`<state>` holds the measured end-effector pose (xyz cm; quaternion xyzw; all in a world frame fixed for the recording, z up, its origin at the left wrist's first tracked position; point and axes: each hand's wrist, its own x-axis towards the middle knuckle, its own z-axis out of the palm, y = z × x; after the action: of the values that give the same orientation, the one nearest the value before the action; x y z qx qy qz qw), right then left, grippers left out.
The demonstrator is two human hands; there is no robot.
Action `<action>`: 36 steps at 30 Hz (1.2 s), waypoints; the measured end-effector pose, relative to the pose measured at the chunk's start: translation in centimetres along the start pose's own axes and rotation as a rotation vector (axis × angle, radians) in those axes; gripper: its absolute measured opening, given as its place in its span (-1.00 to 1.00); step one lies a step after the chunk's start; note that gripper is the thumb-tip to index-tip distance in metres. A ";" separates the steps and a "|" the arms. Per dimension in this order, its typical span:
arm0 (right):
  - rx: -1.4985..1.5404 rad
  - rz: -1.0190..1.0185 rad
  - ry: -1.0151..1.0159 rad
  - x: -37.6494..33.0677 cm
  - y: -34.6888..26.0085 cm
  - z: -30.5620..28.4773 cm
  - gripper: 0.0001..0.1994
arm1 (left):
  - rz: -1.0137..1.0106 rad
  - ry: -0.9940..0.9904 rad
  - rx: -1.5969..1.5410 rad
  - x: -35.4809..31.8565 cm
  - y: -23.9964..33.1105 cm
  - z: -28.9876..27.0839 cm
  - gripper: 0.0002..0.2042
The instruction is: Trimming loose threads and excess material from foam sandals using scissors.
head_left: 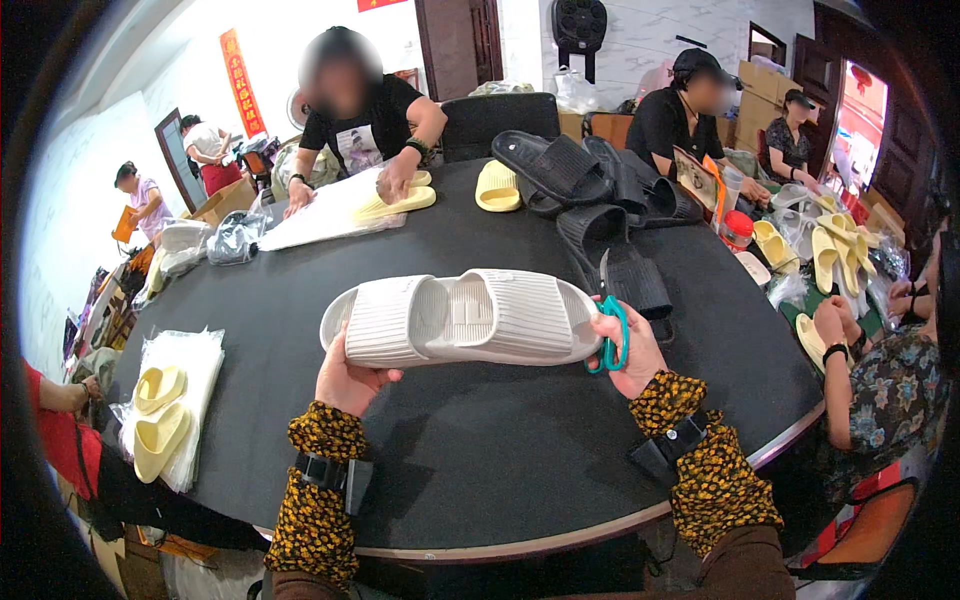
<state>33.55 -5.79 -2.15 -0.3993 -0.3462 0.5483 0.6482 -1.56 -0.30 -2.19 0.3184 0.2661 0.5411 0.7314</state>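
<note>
A pair of white ribbed slide slippers [380, 322], fitted together lengthwise, is held level above the dark table. My left hand [350, 378] is closed around their left end, its thumb along the lower edge. At the other end, my right hand [632, 355] pinches the slippers and also holds scissors with teal handles [614, 335]. The scissor blades point upward, away from me. Just beyond my right hand lie black slide slippers [632, 275] in a loose pile.
Pale yellow slippers [160, 440] rest on clear plastic bags [205, 400] at the left. Across the round table [450, 450], a person [365, 130] handles yellow slippers [395, 203] on plastic bags. More yellow slippers [840, 250], a red-lidded jar [737, 228] and several people are on the right.
</note>
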 end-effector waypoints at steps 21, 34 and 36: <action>-0.286 0.037 -0.244 -0.7 -0.4 0.6 -0.48 | 0.275 0.138 -0.092 0.9 -0.2 0.0 -0.54; -0.492 0.046 -0.285 -0.5 -0.4 1.0 -0.46 | 0.262 -0.134 0.004 0.9 -0.2 -0.3 -0.53; -0.491 0.038 -0.283 -0.8 -0.5 1.0 -0.47 | 0.252 -0.022 0.009 0.8 -0.2 0.3 -0.53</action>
<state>32.78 -6.44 -1.23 -0.4702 -0.5484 0.5102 0.4668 -1.04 0.38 -2.17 0.3585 0.2183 0.6240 0.6591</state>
